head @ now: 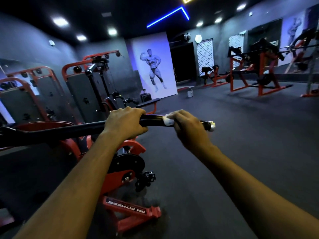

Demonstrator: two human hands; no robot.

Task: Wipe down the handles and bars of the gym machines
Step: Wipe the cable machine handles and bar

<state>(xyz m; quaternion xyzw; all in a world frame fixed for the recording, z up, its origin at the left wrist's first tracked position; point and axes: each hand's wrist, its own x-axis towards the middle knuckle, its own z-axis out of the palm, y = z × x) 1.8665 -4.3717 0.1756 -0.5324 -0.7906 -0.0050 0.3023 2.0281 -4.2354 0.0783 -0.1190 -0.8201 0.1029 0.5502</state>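
Observation:
A black handle bar (151,120) of a red gym machine (127,171) runs across the middle of the view and ends in a silver cap (212,126) at the right. My left hand (125,124) grips the bar from above. To its right, my right hand (188,128) is wrapped round the bar with a small white cloth (167,120) pressed between its fingers and the bar. Most of the cloth is hidden under the fingers.
Red-framed weight-stack machines (81,87) stand along the left wall. More red racks (259,71) and a bench (214,75) line the far right. Dark rubber floor (241,144) spreads out to the right. A small can (189,93) stands near the wall poster.

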